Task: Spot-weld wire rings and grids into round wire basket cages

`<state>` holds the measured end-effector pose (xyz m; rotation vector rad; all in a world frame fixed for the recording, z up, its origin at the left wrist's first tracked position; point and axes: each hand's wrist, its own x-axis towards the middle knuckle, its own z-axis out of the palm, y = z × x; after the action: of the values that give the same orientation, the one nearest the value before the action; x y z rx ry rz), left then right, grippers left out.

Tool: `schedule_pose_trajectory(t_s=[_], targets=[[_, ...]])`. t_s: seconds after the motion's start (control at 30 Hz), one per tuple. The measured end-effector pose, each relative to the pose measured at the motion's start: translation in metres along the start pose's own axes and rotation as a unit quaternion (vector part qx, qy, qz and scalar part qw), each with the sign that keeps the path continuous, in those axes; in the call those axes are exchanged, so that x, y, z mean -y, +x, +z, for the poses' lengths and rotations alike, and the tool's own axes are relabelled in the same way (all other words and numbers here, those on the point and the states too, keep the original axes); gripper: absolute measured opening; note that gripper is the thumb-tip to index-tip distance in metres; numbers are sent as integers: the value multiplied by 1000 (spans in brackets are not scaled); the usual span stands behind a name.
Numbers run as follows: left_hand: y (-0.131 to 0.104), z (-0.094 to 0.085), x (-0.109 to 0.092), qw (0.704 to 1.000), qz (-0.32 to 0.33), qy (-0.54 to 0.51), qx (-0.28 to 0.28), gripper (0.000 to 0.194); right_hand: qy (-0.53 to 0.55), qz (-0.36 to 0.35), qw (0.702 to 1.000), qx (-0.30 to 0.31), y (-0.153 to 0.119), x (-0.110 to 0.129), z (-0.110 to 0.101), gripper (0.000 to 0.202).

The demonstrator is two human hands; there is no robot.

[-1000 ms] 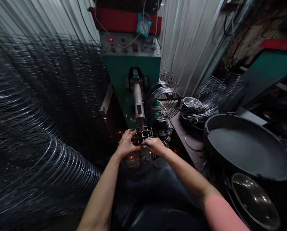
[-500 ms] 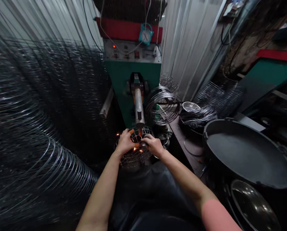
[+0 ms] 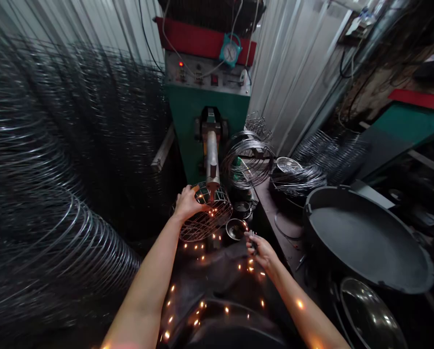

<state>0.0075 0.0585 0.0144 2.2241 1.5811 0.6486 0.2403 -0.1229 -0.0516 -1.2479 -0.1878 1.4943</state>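
Note:
My left hand (image 3: 188,204) grips the left side of a round wire mesh basket (image 3: 202,224), which is tilted under the metal arm (image 3: 212,157) of a green machine (image 3: 180,114). The copper-coloured tip of that arm reaches the basket's rim. To the right and apart from the basket, my right hand (image 3: 261,249) holds small metal pieces (image 3: 252,238) between its fingers. Bright sparks are scattered over the dark apron (image 3: 217,281) and my right forearm.
Stacked wire rings (image 3: 104,242) fill the left side. Wire coils (image 3: 251,162) hang right of the machine. A small metal bowl (image 3: 236,229) sits below them. A large dark round pan (image 3: 369,237) and a shiny lid (image 3: 365,310) stand at the right.
My right hand has moved away from the basket, down and to the right. Many more sparks have spread over the apron. The view has shifted slightly. My left hand still grips the basket.

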Motion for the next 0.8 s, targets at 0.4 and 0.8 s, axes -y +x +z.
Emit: schedule_pose_trajectory(t_s=[0.4,0.8], targets=[[10,3,2,999,-11,-13,29,85,-242,-238,941,-8,0,-39,-39,21],[-40,8,75,985,-44,-131,107,132,-509,-389,767,32,-11,-73,-86,28]])
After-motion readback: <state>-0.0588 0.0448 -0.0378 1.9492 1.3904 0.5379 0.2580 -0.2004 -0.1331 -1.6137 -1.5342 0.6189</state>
